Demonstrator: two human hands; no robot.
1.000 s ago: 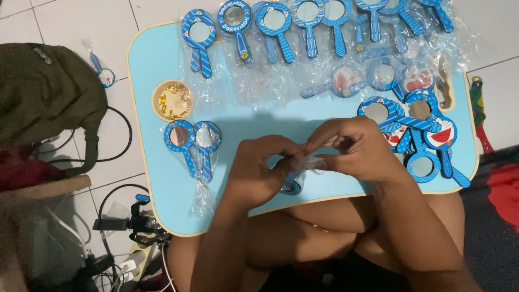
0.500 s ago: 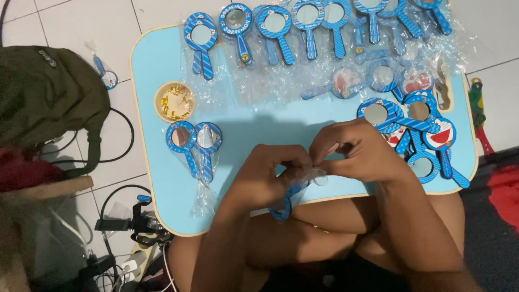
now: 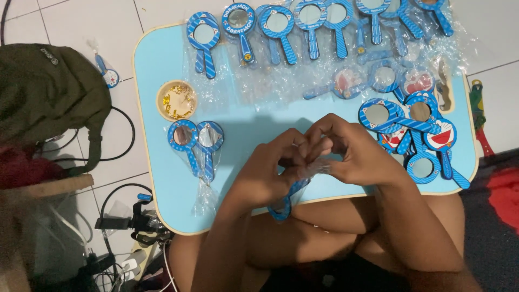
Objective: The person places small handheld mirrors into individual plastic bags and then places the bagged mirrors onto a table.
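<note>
Over the near middle of the light blue table (image 3: pixel 254 116), my left hand (image 3: pixel 265 170) and my right hand (image 3: pixel 354 154) press together around a small blue hand mirror (image 3: pixel 285 199). Its striped handle sticks out below my left hand, past the table's front edge. A bit of clear plastic wrap (image 3: pixel 319 165) shows between my fingers. The mirror's round head is hidden by my hands.
A row of wrapped blue mirrors (image 3: pixel 303 24) lines the far edge, and loose ones (image 3: pixel 413 130) pile at the right. Two wrapped mirrors (image 3: pixel 197 140) lie at the left near a small round dish (image 3: pixel 175 100) of gold bits. A green bag (image 3: pixel 46 89) and cables (image 3: pixel 127 221) sit on the floor at left.
My hands have closed tighter together around the mirror. Its handle now angles down and left below my left hand.
</note>
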